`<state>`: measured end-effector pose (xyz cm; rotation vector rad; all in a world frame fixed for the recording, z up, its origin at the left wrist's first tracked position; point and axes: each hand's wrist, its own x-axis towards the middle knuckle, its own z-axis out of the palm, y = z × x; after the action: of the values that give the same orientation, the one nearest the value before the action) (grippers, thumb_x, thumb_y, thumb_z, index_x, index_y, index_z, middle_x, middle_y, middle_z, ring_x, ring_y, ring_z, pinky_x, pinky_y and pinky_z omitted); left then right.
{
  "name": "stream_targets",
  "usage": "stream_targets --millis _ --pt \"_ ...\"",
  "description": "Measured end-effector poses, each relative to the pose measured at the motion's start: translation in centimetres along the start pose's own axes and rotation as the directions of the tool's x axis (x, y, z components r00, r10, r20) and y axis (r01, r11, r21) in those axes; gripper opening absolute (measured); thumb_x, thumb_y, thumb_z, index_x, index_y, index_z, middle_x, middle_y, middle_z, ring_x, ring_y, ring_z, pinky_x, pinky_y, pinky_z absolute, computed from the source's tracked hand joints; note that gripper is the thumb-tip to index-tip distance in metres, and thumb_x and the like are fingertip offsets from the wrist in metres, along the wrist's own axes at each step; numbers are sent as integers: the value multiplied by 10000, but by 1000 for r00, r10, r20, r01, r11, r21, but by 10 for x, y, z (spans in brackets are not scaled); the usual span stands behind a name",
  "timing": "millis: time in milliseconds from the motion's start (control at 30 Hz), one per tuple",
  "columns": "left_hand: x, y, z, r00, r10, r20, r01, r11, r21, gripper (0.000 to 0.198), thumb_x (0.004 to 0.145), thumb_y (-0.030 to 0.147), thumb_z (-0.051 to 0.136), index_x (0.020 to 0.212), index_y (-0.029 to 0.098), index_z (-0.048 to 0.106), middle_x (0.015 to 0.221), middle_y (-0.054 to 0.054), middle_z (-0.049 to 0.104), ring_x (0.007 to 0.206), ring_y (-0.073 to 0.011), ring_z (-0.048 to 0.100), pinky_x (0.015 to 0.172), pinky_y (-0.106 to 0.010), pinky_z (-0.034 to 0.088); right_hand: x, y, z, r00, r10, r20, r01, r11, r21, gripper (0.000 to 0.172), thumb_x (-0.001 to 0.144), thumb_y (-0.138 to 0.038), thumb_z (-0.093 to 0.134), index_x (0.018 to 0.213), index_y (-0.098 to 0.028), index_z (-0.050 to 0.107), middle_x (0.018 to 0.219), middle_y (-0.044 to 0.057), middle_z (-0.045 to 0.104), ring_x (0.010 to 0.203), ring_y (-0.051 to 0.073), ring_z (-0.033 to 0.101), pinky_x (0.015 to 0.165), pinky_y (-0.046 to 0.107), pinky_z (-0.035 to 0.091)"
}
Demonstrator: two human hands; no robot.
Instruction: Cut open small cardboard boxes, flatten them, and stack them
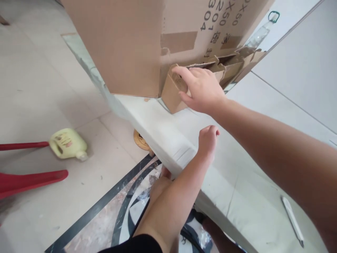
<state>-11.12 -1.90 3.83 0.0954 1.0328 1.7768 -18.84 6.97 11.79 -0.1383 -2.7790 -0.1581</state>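
My right hand (204, 88) reaches across the white table and grips the near end of a small brown cardboard box (171, 93). Its index finger lies over the box's top edge, with the thumb against the side facing me. This box stands against a large printed carton (131, 45), at the near end of a row of open cardboard pieces (233, 68). Closer to me, my left hand (209, 140) is curled into a fist above the table. Nothing sticks out of it, though the palm is turned away from view.
A white pen (292, 221) lies on the table (237, 196) at right. Behind the carton stands a clear bottle (260, 35) with a green loop. On the tiled floor at left are a pale yellow jug (68, 143), red legs (34, 181) and a round wooden stool (140, 140).
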Motion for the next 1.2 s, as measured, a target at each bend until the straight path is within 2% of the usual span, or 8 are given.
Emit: stream_targets --millis 167,333,433,533,700,967,1100,1200 --pt "-8 -5 -2 993 -44 114 32 994 107 235 780 221 512 572 204 402 540 54 255 496 -87 225 498 -277 157 -11 14 1 988 149 43 -148 989 -22 615 892 -302 545 1469 -207 354 868 46 708 888 294 686 993 530 487" --pt "-34 -37 9 934 -113 338 -40 910 413 273 820 301 523 581 210 428 529 38 350 538 -118 330 521 -298 208 -92 20 -32 950 306 66 -301 950 -79 302 880 -294 570 1175 -228 574 823 66 713 685 254 625 810 457 497" --pt "-71 -75 20 849 -249 466 -179 694 698 335 839 297 532 545 205 401 510 24 385 570 -137 393 544 -298 254 -156 27 -56 944 326 48 -318 941 -116 89 914 -262 495 899 -239 580 770 58 690 652 227 602 778 421 467" --pt "-118 -116 24 657 -387 647 -486 439 756 254 835 357 561 629 211 530 585 16 536 627 -157 500 556 -266 311 -229 33 -85 935 355 -11 -352 923 -157 142 931 -278 479 799 -245 521 705 48 642 633 216 572 690 372 435" --pt "-162 -163 12 163 -495 854 -924 226 307 265 863 407 525 695 214 593 756 -1 750 675 -179 633 491 -295 245 -351 15 -133 901 404 -160 -430 883 -190 118 944 -266 536 834 -242 571 840 85 717 850 276 671 747 404 462" --pt "-142 -186 9 8 -296 955 -975 209 73 299 852 245 535 564 208 465 520 12 594 514 -116 541 515 -290 343 -480 -13 -127 457 748 -482 -772 602 202 229 751 -83 471 679 -248 612 757 42 653 785 234 627 777 425 480" --pt "-146 -159 35 -7 27 1000 -963 269 -14 243 849 167 531 618 212 470 482 52 473 448 -97 411 503 -285 318 -507 -29 -104 212 830 -516 -749 477 459 269 762 -102 490 754 -259 709 877 45 646 928 232 631 851 430 502" --pt "-136 -130 71 18 231 973 -982 189 -27 195 866 115 539 698 212 521 564 36 527 517 -115 455 541 -275 373 -512 -35 -100 144 863 -485 -681 442 584 301 782 -93 501 785 -271 744 933 48 656 985 233 633 926 451 505"
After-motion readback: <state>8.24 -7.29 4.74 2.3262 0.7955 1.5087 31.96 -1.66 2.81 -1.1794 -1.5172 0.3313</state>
